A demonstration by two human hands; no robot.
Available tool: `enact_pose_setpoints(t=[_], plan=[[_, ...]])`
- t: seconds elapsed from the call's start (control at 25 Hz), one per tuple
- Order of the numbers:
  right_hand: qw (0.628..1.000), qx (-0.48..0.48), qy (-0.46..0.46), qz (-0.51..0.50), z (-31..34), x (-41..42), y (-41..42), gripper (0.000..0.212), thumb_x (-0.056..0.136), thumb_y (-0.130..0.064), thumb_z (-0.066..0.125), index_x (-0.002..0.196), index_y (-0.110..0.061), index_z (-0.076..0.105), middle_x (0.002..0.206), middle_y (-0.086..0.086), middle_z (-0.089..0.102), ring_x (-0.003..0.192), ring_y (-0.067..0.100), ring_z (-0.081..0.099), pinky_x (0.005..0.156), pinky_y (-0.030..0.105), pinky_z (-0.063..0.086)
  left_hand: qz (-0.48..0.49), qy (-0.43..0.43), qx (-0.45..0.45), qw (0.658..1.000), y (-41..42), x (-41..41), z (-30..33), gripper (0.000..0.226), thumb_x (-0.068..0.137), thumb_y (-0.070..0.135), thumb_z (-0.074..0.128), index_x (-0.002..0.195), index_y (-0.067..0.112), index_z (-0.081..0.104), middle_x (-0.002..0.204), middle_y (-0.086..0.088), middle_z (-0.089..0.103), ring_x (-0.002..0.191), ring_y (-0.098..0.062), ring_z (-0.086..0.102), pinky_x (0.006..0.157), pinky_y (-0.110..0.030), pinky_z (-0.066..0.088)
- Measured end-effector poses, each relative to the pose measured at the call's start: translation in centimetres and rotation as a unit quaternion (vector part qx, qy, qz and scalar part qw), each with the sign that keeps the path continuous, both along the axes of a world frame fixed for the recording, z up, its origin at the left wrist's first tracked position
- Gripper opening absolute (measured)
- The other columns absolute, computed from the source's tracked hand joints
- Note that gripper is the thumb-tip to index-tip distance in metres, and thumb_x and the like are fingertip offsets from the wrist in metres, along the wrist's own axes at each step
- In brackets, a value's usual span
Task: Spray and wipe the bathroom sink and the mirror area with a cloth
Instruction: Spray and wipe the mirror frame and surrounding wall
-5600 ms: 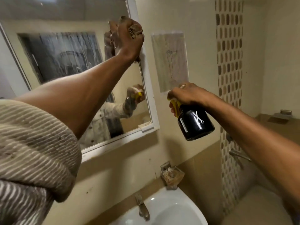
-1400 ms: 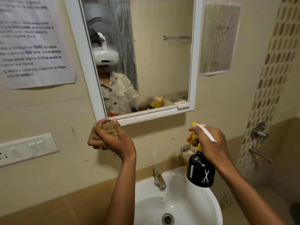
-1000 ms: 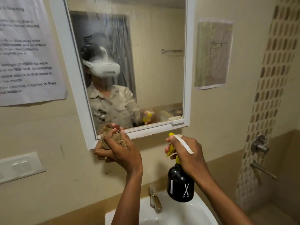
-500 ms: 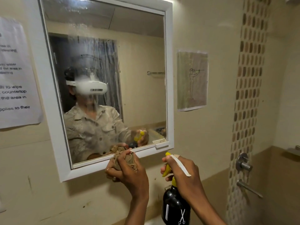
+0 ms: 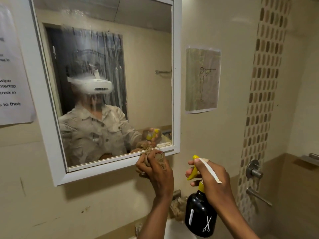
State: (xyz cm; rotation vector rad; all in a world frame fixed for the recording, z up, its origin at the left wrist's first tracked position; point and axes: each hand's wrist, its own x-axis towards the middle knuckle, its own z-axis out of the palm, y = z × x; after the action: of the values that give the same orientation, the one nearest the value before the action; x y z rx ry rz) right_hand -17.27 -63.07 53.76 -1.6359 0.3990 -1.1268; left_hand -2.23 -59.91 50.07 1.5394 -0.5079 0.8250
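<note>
The left hand (image 5: 156, 171) is gripping a bunched cloth (image 5: 149, 155) and pressing it against the lower frame of the mirror (image 5: 120, 163), near its right corner. The right hand (image 5: 211, 180) is closing around the neck of the spray bottle (image 5: 200, 214), fingers on the yellow trigger. The cloth is soft and light; keeping it wadded should give firm contact. The glossy bottle looks slippery, so the neck is the likely secure hold.

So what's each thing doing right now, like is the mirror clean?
mirror: streaky, drips running down
cloth: bunched, pressed on the mirror's bottom frame
left hand: gripping the cloth
spray bottle: upright, held
right hand: fingers on the trigger
</note>
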Motion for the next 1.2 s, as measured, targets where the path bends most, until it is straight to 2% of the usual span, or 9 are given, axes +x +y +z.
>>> enact_pose_setpoints(t=[0.12,0.36,0.56,0.68,0.76,0.84,0.92,1.0,1.2], plan=[[1.000,0.014,-0.015,-0.003,-0.1,-0.7,-0.7,0.029,0.100,-0.030,0.065,0.080,-0.020,0.083,0.069,0.010,0.078,0.064,0.018,0.076,0.053,0.025,0.057,-0.030,0.009,0.022,0.999,-1.5,-0.7,0.1,0.044,0.077,0.007,0.075,0.110,0.024,0.052,0.124,-0.011,0.039,0.111,-0.028,0.043,0.093,-0.027,0.022],[0.999,0.032,-0.023,-0.011,-0.1,-1.8,-2.3,0.033,0.105,-0.025,0.061,0.081,-0.016,0.083,0.075,0.012,0.080,0.072,0.033,0.077,0.063,0.042,0.058,-0.072,0.019,0.045,0.996,-2.1,-1.9,0.1,0.040,0.077,0.003,0.064,0.110,0.022,0.050,0.124,-0.005,0.033,0.112,-0.022,0.042,0.095,-0.042,0.043],[0.997,0.054,-0.051,0.031,0.7,-0.9,-1.2,0.039,0.094,-0.043,0.064,0.080,-0.010,0.080,0.081,0.004,0.082,0.070,0.021,0.078,0.059,0.035,0.063,-0.130,0.052,-0.074,0.987,3.1,-3.5,0.8,0.042,0.079,0.005,0.065,0.103,0.035,0.050,0.121,0.012,0.037,0.115,-0.011,0.046,0.096,-0.044,0.048],[0.995,0.055,-0.050,0.065,0.8,0.4,0.3,0.047,0.086,-0.052,0.064,0.080,-0.008,0.080,0.087,0.005,0.082,0.071,0.021,0.079,0.059,0.035,0.062,-0.045,0.051,-0.210,0.975,9.2,-1.6,0.5,0.038,0.080,0.012,0.071,0.102,0.038,0.054,0.120,0.013,0.041,0.112,-0.016,0.051,0.088,-0.054,0.053],[0.995,0.042,-0.047,0.080,0.7,1.6,1.6,0.043,0.095,-0.044,0.063,0.081,-0.007,0.080,0.085,0.005,0.082,0.072,0.023,0.079,0.062,0.036,0.060,0.067,0.039,-0.277,0.958,13.9,1.2,1.0,0.040,0.079,0.010,0.071,0.101,0.036,0.053,0.117,0.020,0.041,0.111,-0.014,0.049,0.089,-0.053,0.052],[0.994,0.034,-0.046,0.092,0.9,2.8,2.8,0.035,0.104,-0.031,0.059,0.086,-0.010,0.081,0.080,0.006,0.082,0.072,0.025,0.078,0.059,0.032,0.061,0.132,0.035,-0.312,0.940,17.3,3.7,1.7,0.042,0.077,0.002,0.068,0.103,0.030,0.052,0.115,0.014,0.040,0.113,-0.011,0.047,0.090,-0.051,0.051],[0.993,0.034,-0.047,0.108,1.2,3.9,4.0,0.031,0.106,-0.025,0.058,0.090,-0.014,0.082,0.076,0.011,0.081,0.070,0.026,0.077,0.058,0.033,0.060,0.135,0.039,-0.307,0.941,18.5,5.0,2.2,0.041,0.076,-0.004,0.065,0.105,0.023,0.053,0.117,0.007,0.035,0.116,-0.020,0.047,0.089,-0.051,0.053],[0.992,0.033,-0.051,0.114,1.3,4.6,4.5,0.030,0.106,-0.024,0.058,0.090,-0.015,0.082,0.075,0.014,0.080,0.069,0.026,0.077,0.058,0.035,0.058,0.136,0.032,-0.279,0.950,18.1,5.6,1.9,0.042,0.074,-0.002,0.064,0.105,0.024,0.052,0.117,0.012,0.032,0.116,-0.030,0.046,0.088,-0.054,0.053],[0.992,0.053,-0.061,0.095,1.5,4.3,2.6,0.030,0.106,-0.024,0.058,0.090,-0.014,0.082,0.072,0.014,0.079,0.069,0.026,0.076,0.055,0.031,0.058,0.109,0.014,-0.231,0.967,13.3,5.1,0.7,0.041,0.075,0.004,0.064,0.109,0.022,0.048,0.121,0.011,0.030,0.119,-0.024,0.042,0.095,-0.047,0.051]])
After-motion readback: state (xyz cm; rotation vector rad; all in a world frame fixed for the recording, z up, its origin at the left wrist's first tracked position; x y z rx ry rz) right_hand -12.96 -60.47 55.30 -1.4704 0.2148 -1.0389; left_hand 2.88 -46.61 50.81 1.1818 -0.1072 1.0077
